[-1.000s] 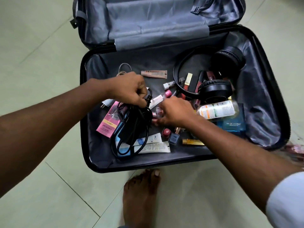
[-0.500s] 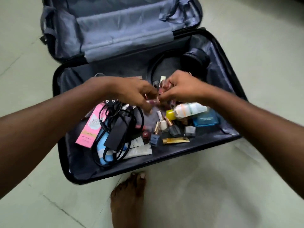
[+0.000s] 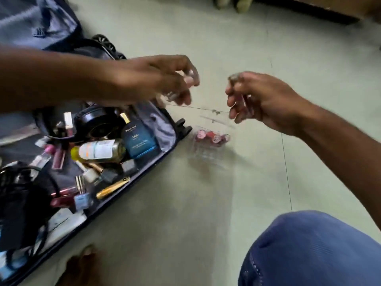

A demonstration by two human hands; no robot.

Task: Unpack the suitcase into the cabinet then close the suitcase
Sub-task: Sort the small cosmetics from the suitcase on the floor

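Observation:
The open black suitcase (image 3: 156, 162) lies at the left, still holding headphones (image 3: 97, 124), a blue cologne box (image 3: 140, 141), a yellow-capped bottle (image 3: 99, 151), black cables (image 3: 18, 193) and several small cosmetics. My left hand (image 3: 165, 81) hovers past the suitcase's right edge, fingers curled round small clear bottles. My right hand (image 3: 253, 100) is beside it over the floor, pinching small pinkish cosmetic pieces. Both are blurred. Below them on the floor stands a clear plastic organiser (image 3: 212, 139) with a few red and pink items inside.
Pale green tiled floor (image 3: 226, 38) spreads to the right. My knee in blue cloth (image 3: 313, 250) fills the lower right. My bare foot (image 3: 82, 265) sits by the suitcase's near edge. A dark furniture base (image 3: 309, 11) runs along the top right.
The view has swung right. Both hands lifted out of the suitcase with small cosmetics and moved right, over the clear organiser on the floor.

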